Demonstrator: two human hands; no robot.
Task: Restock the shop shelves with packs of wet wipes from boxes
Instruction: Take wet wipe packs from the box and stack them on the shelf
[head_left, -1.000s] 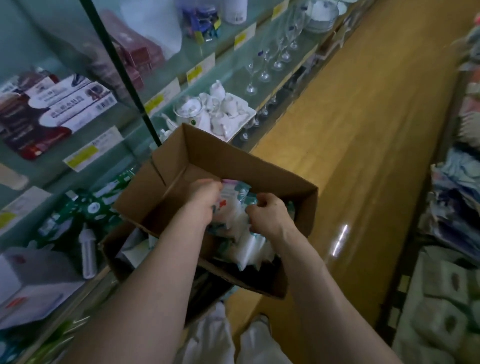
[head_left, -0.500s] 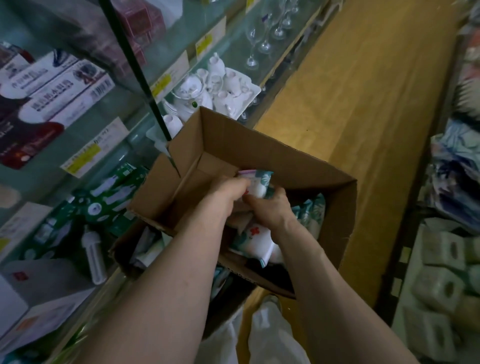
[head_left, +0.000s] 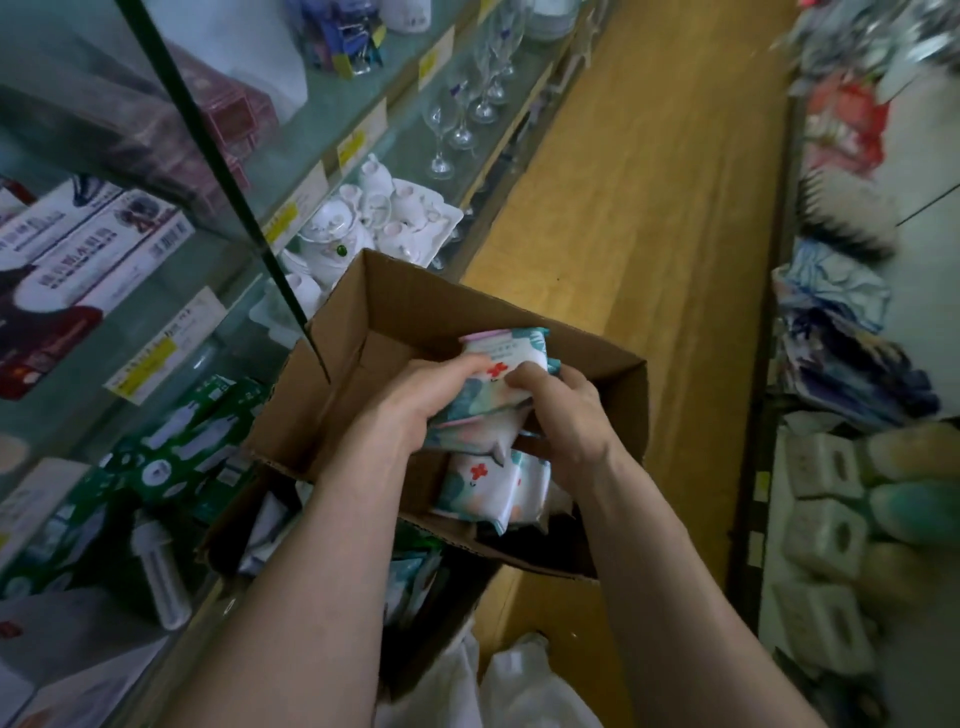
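Packs (head_left: 504, 358): a stacked bundle, clamped between both hands at approx rim height of the box (head_left: 467, 306), over its far half. Can't tell the exact count; 3+ edges show.

L hand (head_left: 415, 400) grips the bundle's left side, fingers curled over the top pack. R hand (head_left: 566, 410) grips the right side, thumb on top by the red cross. Neither hand is free.

Change: 1 s ago both hands were lower, digging among loose packs in the box. 0.5 s ago one pack poked up between them. Now the bundle is gathered and raised. So the pick looks done, and next is prob. the carry to a shelf. Which slot, can't tell.

Spare packs (head_left: 493, 483) lie loose at the box's near end, under the bundle. Box isn't empty, so more rounds are needed.

Outward: the box rests tilted on a 2nd box (head_left: 228, 540), hard against the glass shelves (head_left: 208, 291) on the left. Green cartons (head_left: 192, 441) sit on the low shelf beside it. A tea set (head_left: 384, 208) and glasses (head_left: 457, 124) stand further along. Wood floor (head_left: 649, 208) runs to the right.
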